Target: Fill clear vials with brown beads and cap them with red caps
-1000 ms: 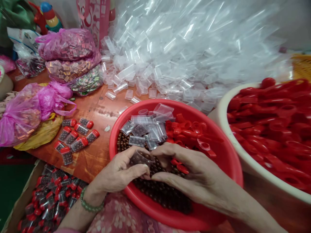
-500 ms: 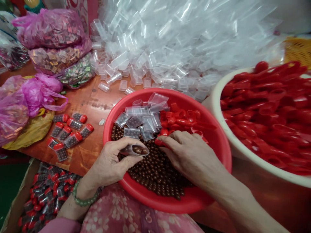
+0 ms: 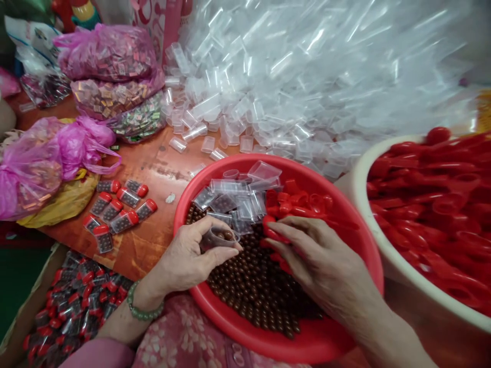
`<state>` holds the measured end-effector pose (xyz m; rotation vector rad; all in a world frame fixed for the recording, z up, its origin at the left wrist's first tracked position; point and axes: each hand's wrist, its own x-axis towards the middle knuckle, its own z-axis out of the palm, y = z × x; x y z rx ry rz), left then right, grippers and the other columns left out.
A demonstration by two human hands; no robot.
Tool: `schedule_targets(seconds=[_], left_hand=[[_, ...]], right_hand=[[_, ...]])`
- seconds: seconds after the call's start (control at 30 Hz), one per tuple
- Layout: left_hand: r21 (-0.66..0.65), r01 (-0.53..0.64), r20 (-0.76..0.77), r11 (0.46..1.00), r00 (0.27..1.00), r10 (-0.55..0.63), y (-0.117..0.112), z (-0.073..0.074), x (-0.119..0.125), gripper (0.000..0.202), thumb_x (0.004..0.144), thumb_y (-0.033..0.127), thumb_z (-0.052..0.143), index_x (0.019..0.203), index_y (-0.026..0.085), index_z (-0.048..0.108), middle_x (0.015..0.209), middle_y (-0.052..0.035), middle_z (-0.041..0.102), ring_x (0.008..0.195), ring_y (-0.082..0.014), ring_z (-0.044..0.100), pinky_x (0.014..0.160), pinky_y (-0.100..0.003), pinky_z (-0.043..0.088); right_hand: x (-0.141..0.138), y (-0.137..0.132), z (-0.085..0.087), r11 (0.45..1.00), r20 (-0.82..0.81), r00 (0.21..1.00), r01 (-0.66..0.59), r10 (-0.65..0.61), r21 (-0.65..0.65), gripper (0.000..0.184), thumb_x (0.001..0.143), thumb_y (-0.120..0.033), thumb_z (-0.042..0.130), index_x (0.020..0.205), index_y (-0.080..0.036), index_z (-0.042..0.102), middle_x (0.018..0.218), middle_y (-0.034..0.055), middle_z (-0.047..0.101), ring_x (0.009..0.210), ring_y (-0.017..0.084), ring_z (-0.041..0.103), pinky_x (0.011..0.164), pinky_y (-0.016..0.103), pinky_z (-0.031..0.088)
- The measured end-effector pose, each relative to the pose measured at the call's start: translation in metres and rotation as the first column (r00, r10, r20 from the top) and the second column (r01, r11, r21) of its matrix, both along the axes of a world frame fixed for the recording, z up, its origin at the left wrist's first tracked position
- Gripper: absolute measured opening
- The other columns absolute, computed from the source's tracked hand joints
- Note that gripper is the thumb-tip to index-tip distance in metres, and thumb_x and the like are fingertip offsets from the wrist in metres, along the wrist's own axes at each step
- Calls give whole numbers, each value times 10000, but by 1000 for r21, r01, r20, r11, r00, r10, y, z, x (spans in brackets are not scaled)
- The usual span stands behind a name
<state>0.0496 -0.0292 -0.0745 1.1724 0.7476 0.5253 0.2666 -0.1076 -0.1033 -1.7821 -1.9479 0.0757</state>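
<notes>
My left hand (image 3: 187,258) grips a small clear plastic case (image 3: 219,236) filled with brown beads, held upright over the red basin (image 3: 215,314). My right hand (image 3: 318,255) lies palm down in the basin, and its fingertips pinch a red cap (image 3: 269,231) at the edge of the cap heap. Brown beads (image 3: 253,286) cover the basin's floor. Empty clear cases (image 3: 233,197) and red caps (image 3: 303,200) lie at its far side.
A heap of clear cases (image 3: 291,82) fills the back. A white basin (image 3: 356,189) of red caps stands right. Several capped filled cases (image 3: 118,209) lie on the table, more in a box (image 3: 72,306) lower left. Pink bags (image 3: 57,158) sit left.
A second ago both hands were together scooping beads into the case. My right hand has since moved away to the red caps and taken one; my left hand turned the filled case upright.
</notes>
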Motion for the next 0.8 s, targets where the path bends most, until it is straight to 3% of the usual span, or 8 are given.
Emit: schedule_targets(seconds=[0.07, 0.2, 0.3, 0.4, 0.5, 0.63, 0.7, 0.8], left_hand=[[-56, -22, 26, 998, 999, 24, -3, -1, 2, 151, 788, 197, 669, 890, 146, 570, 865, -41, 708, 807, -127, 662, 788, -267, 497], [-89, -65, 21, 994, 998, 67, -10, -4, 7, 192, 755, 203, 698, 895, 148, 579, 908, -49, 710, 797, -129, 659, 769, -269, 490], [-86, -84, -22, 993, 996, 82, -15, -3, 11, 266, 748, 269, 724, 949, 147, 600, 900, -48, 709, 793, -139, 660, 734, -261, 478], [-138, -97, 6, 986, 995, 99, -18, -2, 15, 370, 730, 318, 752, 1018, 145, 596, 843, -37, 705, 787, -149, 668, 717, -258, 482], [-186, -119, 54, 975, 990, 131, -20, -4, 18, 365, 734, 326, 754, 1005, 140, 595, 858, -48, 712, 790, -150, 687, 715, -251, 500], [-197, -145, 57, 970, 986, 158, -20, -6, 21, 361, 719, 335, 769, 959, 138, 584, 845, -55, 715, 749, -144, 691, 696, -246, 512], [-186, -146, 43, 972, 987, 157, -19, -5, 21, 363, 716, 345, 770, 953, 142, 584, 826, -50, 712, 747, -148, 690, 706, -254, 514], [-150, -117, 2, 982, 993, 119, -19, -4, 22, 317, 734, 330, 750, 940, 143, 598, 791, -30, 693, 744, -140, 675, 742, -262, 511]], right_hand=[[-6, -4, 13, 993, -328, 937, 117, -118, -22, 178, 909, -313, 574, 1069, -273, 642, 1035, 74, 670, 941, 246, 643, 844, 410, 515], [-25, -4, 35, 922, -810, 481, 342, -337, -180, 184, 880, -360, 623, 1055, -308, 647, 996, 41, 711, 806, 202, 678, 755, 350, 557], [-34, 2, 35, 947, -929, 244, 233, -277, -221, 195, 842, -399, 662, 998, -282, 659, 933, 35, 726, 717, 178, 683, 678, 317, 574], [-36, 5, 26, 976, -968, 147, 108, -202, -187, 189, 833, -404, 673, 973, -277, 653, 891, 14, 732, 702, 158, 693, 674, 285, 584], [-32, -2, 18, 982, -948, 256, 73, -189, -176, 172, 872, -391, 633, 1000, -276, 643, 870, 7, 729, 723, 148, 700, 674, 250, 577], [-21, -15, 15, 983, -740, 647, 133, -182, -126, 180, 905, -323, 592, 1064, -252, 635, 949, 24, 721, 825, 157, 700, 756, 248, 570], [-18, -17, 17, 995, -594, 798, 72, -100, -70, 174, 913, -279, 571, 1072, -245, 633, 980, 27, 723, 852, 159, 703, 796, 254, 568], [-16, -12, 22, 994, -428, 900, -108, 82, -35, 234, 921, -217, 541, 1143, -229, 610, 1040, 49, 729, 880, 168, 714, 798, 258, 581]])
